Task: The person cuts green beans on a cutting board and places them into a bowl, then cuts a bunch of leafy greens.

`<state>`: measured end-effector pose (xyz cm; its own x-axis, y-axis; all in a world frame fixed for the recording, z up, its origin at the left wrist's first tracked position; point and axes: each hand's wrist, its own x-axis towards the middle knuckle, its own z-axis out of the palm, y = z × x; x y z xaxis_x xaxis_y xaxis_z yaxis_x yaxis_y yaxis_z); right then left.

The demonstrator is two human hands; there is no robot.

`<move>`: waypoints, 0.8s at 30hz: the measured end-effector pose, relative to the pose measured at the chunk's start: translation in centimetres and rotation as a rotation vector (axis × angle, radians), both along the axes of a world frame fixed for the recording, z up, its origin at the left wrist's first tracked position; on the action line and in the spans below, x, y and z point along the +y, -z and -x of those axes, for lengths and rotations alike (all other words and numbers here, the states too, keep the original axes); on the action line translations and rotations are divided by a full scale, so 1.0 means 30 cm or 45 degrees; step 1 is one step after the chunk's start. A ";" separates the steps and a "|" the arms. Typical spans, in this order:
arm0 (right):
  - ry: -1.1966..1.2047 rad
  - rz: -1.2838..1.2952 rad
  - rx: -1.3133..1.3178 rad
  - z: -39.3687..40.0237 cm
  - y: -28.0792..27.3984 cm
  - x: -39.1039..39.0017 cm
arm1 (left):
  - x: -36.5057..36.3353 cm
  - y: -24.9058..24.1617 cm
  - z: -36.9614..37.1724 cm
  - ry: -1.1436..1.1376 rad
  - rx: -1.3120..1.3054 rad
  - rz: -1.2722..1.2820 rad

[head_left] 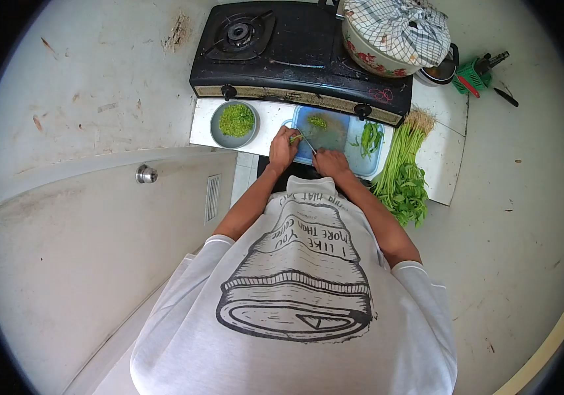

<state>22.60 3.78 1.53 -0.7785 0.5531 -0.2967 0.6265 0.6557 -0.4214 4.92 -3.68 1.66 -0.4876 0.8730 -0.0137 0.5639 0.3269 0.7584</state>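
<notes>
My left hand (283, 149) is closed round a small bunch of green stems (295, 138) at the left edge of the blue cutting board (334, 153). The fingers of my right hand (330, 162) are wrapped round the handle of a knife (308, 143), whose blade points up and left to the stems. A little pile of chopped green pieces (317, 122) lies on the board above the blade. Green leaves (371, 139) rest on the board's right side. To the left, a grey bowl (232, 141) holds chopped greens (236, 120).
A black gas stove (301, 39) spans the counter behind the board. On its right stands a flowered pot (377, 58) under a checked cloth (400, 26). A large bunch of leafy greens (402, 178) with roots lies at right, near a green basket (476, 74) of utensils.
</notes>
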 end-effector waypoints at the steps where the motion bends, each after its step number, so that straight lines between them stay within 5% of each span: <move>1: 0.001 -0.010 -0.001 0.012 -0.005 0.002 | -0.003 0.010 0.001 0.009 0.001 -0.024; 24: -0.019 0.066 -0.054 -0.067 -0.027 0.025 | 0.035 0.009 0.005 0.113 0.003 -0.025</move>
<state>24.60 4.53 2.34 -0.7727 0.5246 -0.3574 0.6347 0.6431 -0.4285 4.78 -2.64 1.40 -0.4084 0.9128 0.0051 0.5918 0.2605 0.7628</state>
